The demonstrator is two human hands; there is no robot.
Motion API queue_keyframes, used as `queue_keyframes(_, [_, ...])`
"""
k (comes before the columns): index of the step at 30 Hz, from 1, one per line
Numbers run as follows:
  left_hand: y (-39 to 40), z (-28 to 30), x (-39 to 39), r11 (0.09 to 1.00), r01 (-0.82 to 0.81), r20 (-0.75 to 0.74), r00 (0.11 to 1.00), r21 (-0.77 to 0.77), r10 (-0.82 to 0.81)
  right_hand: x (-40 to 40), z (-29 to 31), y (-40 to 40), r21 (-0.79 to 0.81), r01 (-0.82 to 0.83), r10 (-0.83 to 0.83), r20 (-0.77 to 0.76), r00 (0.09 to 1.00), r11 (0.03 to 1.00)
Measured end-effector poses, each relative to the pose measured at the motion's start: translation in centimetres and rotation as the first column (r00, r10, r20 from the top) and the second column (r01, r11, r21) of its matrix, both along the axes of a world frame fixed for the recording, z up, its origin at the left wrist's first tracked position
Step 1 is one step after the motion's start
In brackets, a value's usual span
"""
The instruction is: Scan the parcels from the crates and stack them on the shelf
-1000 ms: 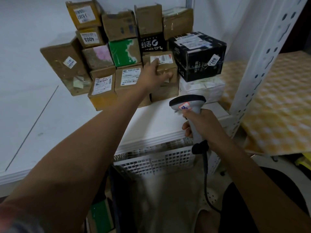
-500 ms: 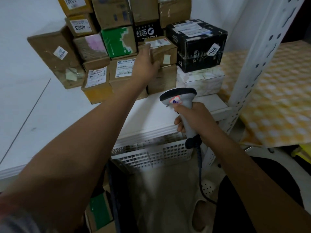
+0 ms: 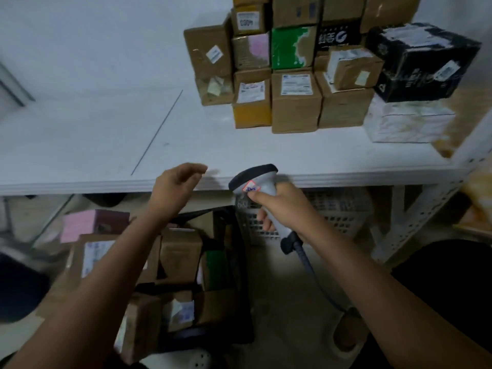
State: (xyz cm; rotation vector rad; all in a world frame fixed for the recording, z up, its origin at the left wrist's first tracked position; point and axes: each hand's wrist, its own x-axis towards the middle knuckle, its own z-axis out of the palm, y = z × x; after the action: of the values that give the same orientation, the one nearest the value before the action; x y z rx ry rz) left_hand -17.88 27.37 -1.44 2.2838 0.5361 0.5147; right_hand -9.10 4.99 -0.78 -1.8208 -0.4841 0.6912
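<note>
Several stacked parcels stand at the back right of the white shelf (image 3: 106, 134); a small brown parcel (image 3: 351, 67) sits tilted on top of a brown box in the front row. My left hand (image 3: 175, 187) hovers empty at the shelf's front edge, fingers loosely apart. My right hand (image 3: 282, 206) grips the grey barcode scanner (image 3: 255, 182), its head level with the shelf edge and its cable hanging down. Below the shelf, a dark crate (image 3: 234, 262) holds several more brown parcels (image 3: 181, 254).
A white slotted basket (image 3: 343, 211) sits under the shelf on the right. A black box (image 3: 423, 62) rests on a white box (image 3: 407, 123) at the shelf's right end. The perforated shelf upright (image 3: 436, 206) stands at right. A pink box (image 3: 80, 225) lies lower left.
My left hand has let go of the small brown parcel on the stack and drawn back to the shelf's front edge. My view has swung left and down, revealing the crate of parcels.
</note>
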Motion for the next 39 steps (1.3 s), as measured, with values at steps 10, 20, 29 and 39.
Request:
queue_keyframes(10, [5.4,-8.1,-15.4,0.921,-0.379,-0.123,0.913,0.093,0.389,-7.5,-3.1,7.5,-0.122,-0.209,0.214,0.026,0.977,0.97])
queue_keyframes(20, [11.5,-9.4,-19.1,0.741,-0.627,-0.364,0.766,-0.241,0.529,-9.1,-3.8,10.4,-0.155,-0.213,0.221,0.037,0.974,0.965])
queue_keyframes(29, [13.0,-9.0,-19.8,0.716,-0.528,-0.292,0.849,-0.457,0.441,-8.4,-4.8,10.9,-0.164,-0.204,0.209,0.016,0.978,0.965])
queue_keyframes(39, [13.4,-8.0,-18.9,0.774,-0.483,-0.28,0.874,-0.41,0.397,-8.1,-4.8,10.6,-0.124,-0.205,0.202,-0.038,0.979,0.971])
